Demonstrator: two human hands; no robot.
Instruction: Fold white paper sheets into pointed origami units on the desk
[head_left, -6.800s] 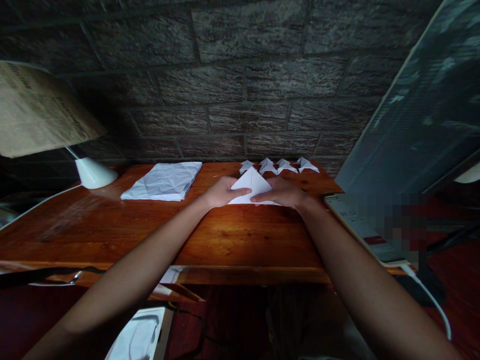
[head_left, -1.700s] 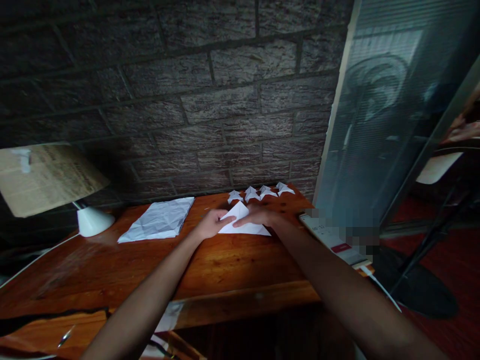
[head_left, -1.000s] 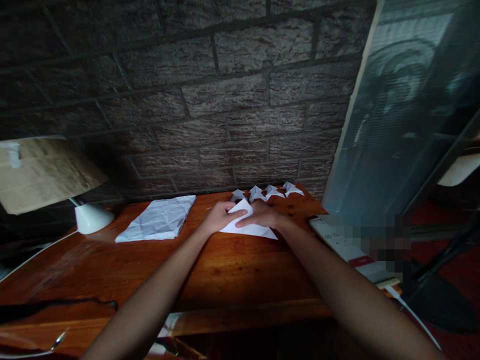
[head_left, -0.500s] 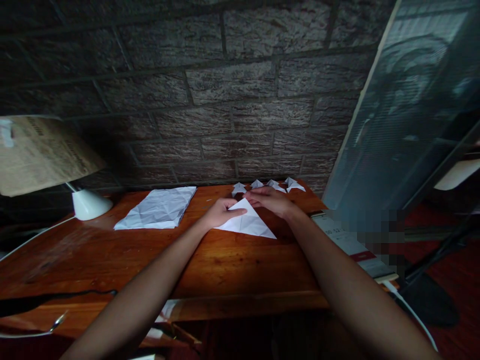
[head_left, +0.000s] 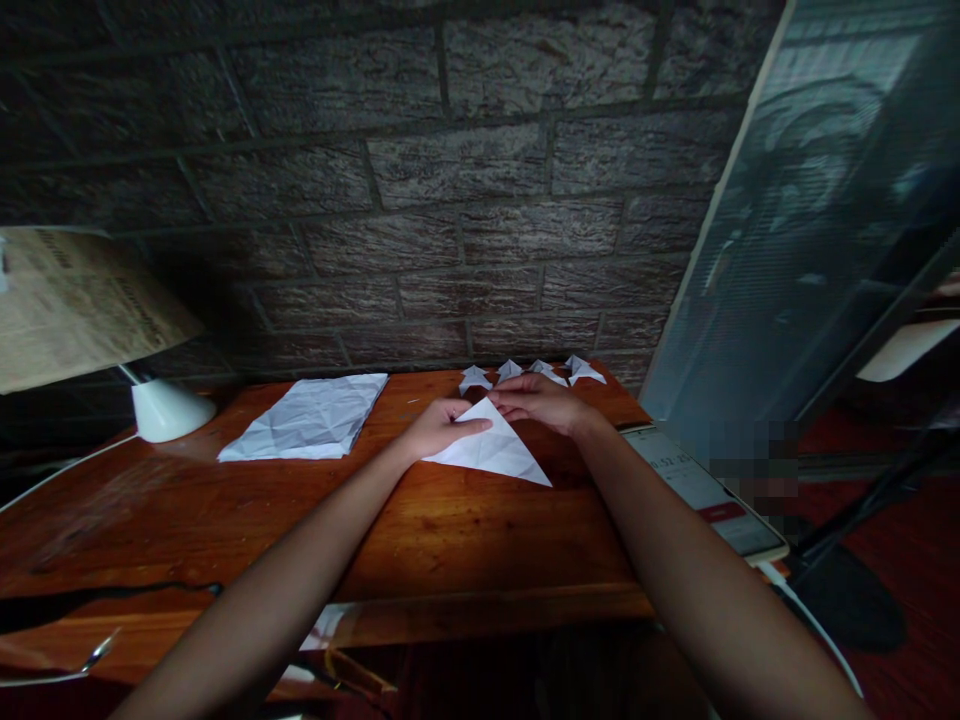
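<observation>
A sheet of white paper [head_left: 495,452], folded into a triangle, is between my two hands just above the wooden table. My left hand [head_left: 442,428] grips its left side, the thumb lying flat on top and the other fingers underneath. At the triangle's upper tip, the fingertips of my right hand [head_left: 536,398] pinch the paper. Several small folded paper pieces [head_left: 585,370] stand in a row behind my right hand, near the wall. Left of my hands lies a stack of creased white paper sheets [head_left: 307,418].
A lamp with a white base [head_left: 171,410] and a paper-like shade [head_left: 82,305] stands at the left. A tablet-like device [head_left: 697,490] with a lit screen and a white cable lies at the table's right edge. The brick wall [head_left: 450,190] rises behind the table [head_left: 480,545].
The view has shifted slightly. Both hands keep their hold on the paper triangle, and its lower right corner sits a little lower.
</observation>
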